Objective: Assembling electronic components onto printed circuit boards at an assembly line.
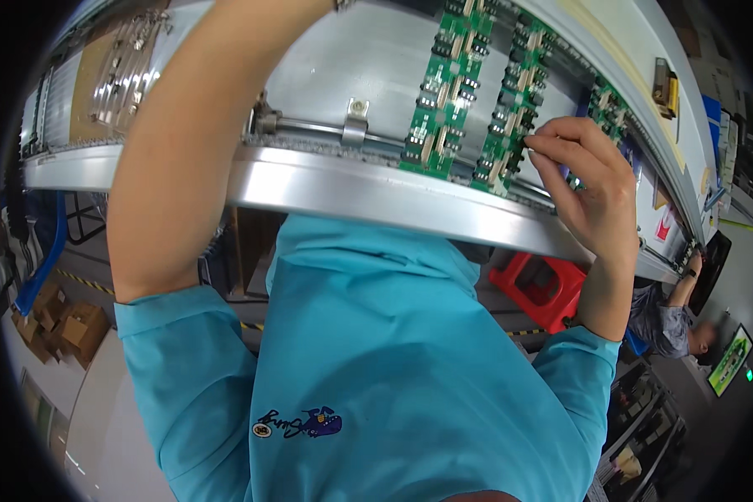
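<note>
Fingers (552, 155) of the right hand (594, 192) are pinched together on the edge of a green circuit board (506, 117) at two o'clock — the left hand is out of view past the top edge, its state untold. Three boards already sit on the conveyor desk (351, 188); the pinched one looks nearly seated — a second board (443, 92) lies just left.

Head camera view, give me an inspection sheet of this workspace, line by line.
Surface: grey conveyor with a metal front rail.
Job's things: green circuit boards lying across the conveyor.
Clutter: red plastic stool below; cardboard boxes on the floor.
Hands: right hand fingertips on a circuit board's edge; left hand out of frame, only its forearm shows.
Cables: nothing seen.
Surroundings: another person works further along the line.
</note>
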A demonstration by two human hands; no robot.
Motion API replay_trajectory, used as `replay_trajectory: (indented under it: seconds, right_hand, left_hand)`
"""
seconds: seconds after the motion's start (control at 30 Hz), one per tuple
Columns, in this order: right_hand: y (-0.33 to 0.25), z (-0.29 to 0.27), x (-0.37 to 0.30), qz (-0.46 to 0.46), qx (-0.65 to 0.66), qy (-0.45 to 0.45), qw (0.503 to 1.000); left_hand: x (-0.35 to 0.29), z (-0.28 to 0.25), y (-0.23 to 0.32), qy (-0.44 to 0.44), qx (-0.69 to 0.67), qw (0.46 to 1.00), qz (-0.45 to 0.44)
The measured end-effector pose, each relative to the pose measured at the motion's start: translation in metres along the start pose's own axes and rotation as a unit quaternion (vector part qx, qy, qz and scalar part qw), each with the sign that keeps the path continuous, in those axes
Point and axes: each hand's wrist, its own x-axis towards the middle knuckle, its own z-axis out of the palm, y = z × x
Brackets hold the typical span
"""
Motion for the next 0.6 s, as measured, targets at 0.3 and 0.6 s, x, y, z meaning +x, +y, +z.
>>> replay_trajectory:
  seconds: [0.3, 0.6]
  right_hand:
    - [0.054, -0.02, 0.112, 0.047, -0.025, 0.075, 0.996]
    - [0.064, -0.017, 0.138, 0.056, 0.051, 0.071, 0.995]
  left_hand:
    - [0.002, -0.012, 0.003, -0.08, -0.237, 0.911, -0.329]
    - [0.012, -0.011, 0.013, -0.167, -0.159, 0.959, -0.166]
